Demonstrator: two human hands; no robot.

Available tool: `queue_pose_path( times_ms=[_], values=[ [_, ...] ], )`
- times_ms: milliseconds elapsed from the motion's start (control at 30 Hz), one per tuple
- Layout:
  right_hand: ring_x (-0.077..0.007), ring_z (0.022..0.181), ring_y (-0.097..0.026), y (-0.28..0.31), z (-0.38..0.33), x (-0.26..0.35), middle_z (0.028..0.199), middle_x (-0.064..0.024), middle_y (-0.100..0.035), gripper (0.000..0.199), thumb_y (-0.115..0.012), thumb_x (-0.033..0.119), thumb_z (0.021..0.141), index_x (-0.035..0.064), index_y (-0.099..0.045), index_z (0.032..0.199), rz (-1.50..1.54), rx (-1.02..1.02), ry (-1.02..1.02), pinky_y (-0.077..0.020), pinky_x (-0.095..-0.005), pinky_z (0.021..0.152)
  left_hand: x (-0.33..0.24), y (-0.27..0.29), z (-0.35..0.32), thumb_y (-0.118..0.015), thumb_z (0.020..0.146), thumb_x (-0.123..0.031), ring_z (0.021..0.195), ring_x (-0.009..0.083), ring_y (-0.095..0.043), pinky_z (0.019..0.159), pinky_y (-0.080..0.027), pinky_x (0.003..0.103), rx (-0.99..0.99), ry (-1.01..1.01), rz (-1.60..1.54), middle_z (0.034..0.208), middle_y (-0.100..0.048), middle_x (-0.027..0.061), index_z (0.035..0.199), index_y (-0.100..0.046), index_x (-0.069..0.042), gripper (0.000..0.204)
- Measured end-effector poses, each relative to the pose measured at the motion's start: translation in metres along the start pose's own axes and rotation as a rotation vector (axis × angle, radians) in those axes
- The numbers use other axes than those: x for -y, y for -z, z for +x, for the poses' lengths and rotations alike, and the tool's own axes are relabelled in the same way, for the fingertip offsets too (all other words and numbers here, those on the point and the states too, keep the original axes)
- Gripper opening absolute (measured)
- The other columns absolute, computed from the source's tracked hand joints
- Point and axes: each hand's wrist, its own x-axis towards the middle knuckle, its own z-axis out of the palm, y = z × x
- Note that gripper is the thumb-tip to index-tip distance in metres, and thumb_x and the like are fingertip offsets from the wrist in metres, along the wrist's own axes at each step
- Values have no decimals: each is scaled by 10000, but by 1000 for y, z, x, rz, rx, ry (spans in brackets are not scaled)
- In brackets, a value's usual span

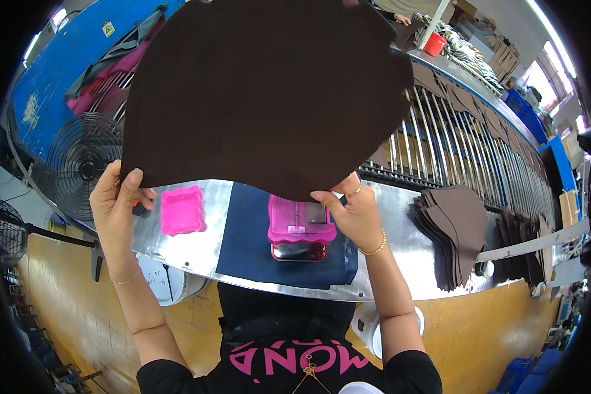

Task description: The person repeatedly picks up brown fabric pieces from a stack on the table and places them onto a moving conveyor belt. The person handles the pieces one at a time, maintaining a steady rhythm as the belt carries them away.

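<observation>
A large dark brown cut piece of sheet material (pixel 262 105) is held up in front of me, with a curved outline and slightly notched right edge. My left hand (pixel 116 207) pinches its lower left corner between thumb and fingers. At its lower right edge, my right hand (pixel 353 213) grips it the same way. Below the piece, a pink box with a clear-looking lid (pixel 289 226) stands on a dark blue cloth (pixel 246 240), and a shiny red and black case (pixel 299 252) sits at its near side. A bright pink wavy-edged tray (pixel 182 211) lies nearer my left hand.
A metal table (pixel 391 256) runs before me. Fanned brown pieces (pixel 454 226) lie on its right side under a pale bar (pixel 535 241). Beyond, more brown pieces rest on a rack of metal rods (pixel 443 128). A black fan (pixel 85 154) stands left; another person's hand (pixel 402 20) shows far back.
</observation>
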Motion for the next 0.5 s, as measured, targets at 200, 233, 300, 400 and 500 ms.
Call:
queue_pose_path(
  times_ms=[200,233,300,400,500],
  values=[
    [-247,813,-501,-1,-2,-9,659,-58,-606,133,-735,92,751,78,-683,873,-103,-44,126,-419,-367,810,11,-8,-5,-619,923,-159,547,74,-564,494,-438,189,45,61,22,696,-610,29,946,-632,9,171],
    [-248,808,-504,3,-5,-11,658,-57,-609,129,-731,84,752,79,-684,871,-136,-46,123,-417,-365,815,16,-9,-6,-618,922,-150,549,73,-564,492,-438,190,74,81,2,706,-608,27,942,-630,13,165],
    [-250,798,-509,13,-13,-18,656,-54,-615,124,-724,69,753,81,-685,869,-203,-50,115,-411,-362,825,24,-16,-10,-616,918,-112,554,70,-558,485,-439,196,125,127,-20,743,-599,25,933,-617,27,140],
    [-252,755,-522,29,-27,-28,689,-61,-634,114,-713,49,755,73,-681,862,-206,-101,129,-411,-366,821,27,-36,-17,-598,903,-37,543,61,-538,473,-422,201,225,166,-13,691,-538,8,883,-604,50,90],
    [-268,701,-544,45,-55,-51,732,-80,-650,87,-708,35,758,58,-679,836,-268,-168,58,-424,-348,791,21,-68,-15,-607,862,8,510,98,-522,471,-411,236,382,189,94,678,-520,42,839,-612,63,60]
  ],
)
